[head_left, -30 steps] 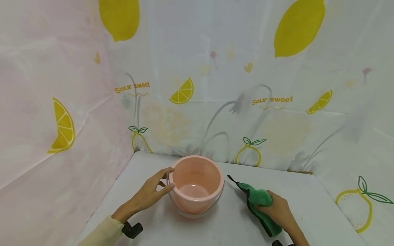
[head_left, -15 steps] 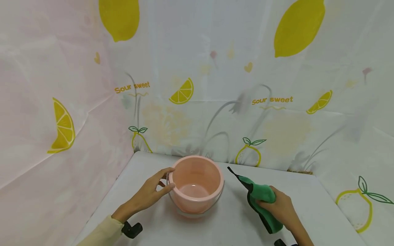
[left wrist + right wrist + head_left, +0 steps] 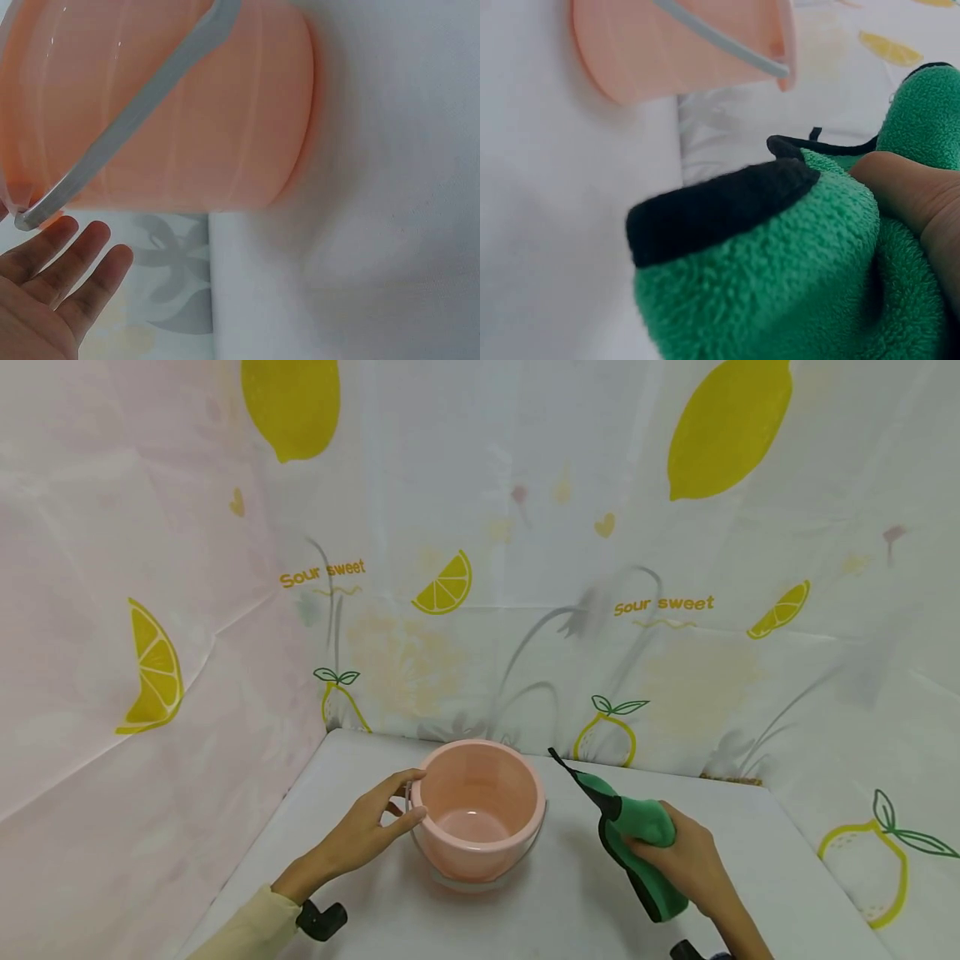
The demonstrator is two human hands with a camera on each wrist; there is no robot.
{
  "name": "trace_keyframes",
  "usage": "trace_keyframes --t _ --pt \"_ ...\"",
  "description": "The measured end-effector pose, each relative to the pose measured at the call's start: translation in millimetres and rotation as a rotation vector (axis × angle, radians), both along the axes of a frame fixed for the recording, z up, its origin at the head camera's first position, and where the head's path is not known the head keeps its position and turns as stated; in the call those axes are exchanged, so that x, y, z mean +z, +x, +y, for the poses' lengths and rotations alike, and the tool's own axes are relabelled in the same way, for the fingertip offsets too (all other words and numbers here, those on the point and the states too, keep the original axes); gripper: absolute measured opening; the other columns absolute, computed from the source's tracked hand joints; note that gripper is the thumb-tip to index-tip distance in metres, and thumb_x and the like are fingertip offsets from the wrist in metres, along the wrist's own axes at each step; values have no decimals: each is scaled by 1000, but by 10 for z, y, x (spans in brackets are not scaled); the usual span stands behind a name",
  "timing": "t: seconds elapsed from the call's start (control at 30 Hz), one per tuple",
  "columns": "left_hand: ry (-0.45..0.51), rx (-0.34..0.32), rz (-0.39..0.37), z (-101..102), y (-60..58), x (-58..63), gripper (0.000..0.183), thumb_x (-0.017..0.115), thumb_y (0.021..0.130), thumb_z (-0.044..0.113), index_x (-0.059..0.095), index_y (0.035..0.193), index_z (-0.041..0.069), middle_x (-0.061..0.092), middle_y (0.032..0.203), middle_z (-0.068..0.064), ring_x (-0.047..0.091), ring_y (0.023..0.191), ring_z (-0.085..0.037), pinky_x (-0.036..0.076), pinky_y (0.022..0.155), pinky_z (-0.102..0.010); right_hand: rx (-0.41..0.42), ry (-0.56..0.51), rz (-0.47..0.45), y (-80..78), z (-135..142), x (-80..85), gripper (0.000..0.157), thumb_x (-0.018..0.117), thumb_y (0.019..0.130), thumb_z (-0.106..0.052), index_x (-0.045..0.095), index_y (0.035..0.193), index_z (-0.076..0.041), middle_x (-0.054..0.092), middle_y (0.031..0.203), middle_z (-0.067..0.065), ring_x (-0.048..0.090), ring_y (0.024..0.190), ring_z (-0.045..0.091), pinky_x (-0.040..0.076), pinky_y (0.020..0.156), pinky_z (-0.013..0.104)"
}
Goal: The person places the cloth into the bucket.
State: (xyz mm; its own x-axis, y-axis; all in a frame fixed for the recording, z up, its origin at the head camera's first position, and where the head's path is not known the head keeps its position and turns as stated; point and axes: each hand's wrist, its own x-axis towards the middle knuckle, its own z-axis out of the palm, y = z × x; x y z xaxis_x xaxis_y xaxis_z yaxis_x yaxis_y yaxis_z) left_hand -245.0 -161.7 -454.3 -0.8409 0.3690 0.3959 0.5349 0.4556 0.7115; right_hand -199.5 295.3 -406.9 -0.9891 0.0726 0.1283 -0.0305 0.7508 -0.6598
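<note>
A pink bucket (image 3: 480,852) stands upright on the white table, its grey handle (image 3: 127,120) hanging down the outside. At its left side my left hand (image 3: 375,814) touches the rim, thumb and index finger spread apart. In the left wrist view several fingers of that hand are loosely extended beside the handle's end. My right hand (image 3: 686,852) grips a green towel (image 3: 645,822) with black edging, bunched and raised above the table to the right of the bucket. One thin black-edged corner of the towel points up and left. The bucket's inside looks bare.
The white table (image 3: 750,843) extends to both sides of the bucket. A lemon-printed curtain (image 3: 480,652) closes off the back and both sides, close behind the bucket.
My right hand has lifted the green towel a little upward, and its pointed corner now sits higher. The left hand and the bucket stay in place.
</note>
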Motion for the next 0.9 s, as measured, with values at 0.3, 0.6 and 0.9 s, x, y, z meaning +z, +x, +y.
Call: trace_keyframes --t 0.3,0.6,0.9 --pt "-3 -5 11 -2 -3 9 54 65 103 35 47 152 23 63 131 -5 62 105 -16 56 80 -32 29 -33 41 22 -102 130 40 86 84 -39 67 109 -15 69 99 3 62 87 19 51 69 36" --pt "-6 -2 6 -2 -5 2 54 64 103 36 47 152 23 63 130 -5 63 104 -16 57 80 -34 92 -39 157 -1 -280 247 35 88 83 -38 70 108 -22 69 94 -4 62 83 14 52 70 33" --pt "13 -7 -1 7 -11 2 55 65 102 35 47 152 21 61 136 -7 64 106 -19 58 82 -37 156 -60 220 -76 -440 302 38 89 81 -29 71 113 -20 71 98 -5 64 85 13 54 72 34"
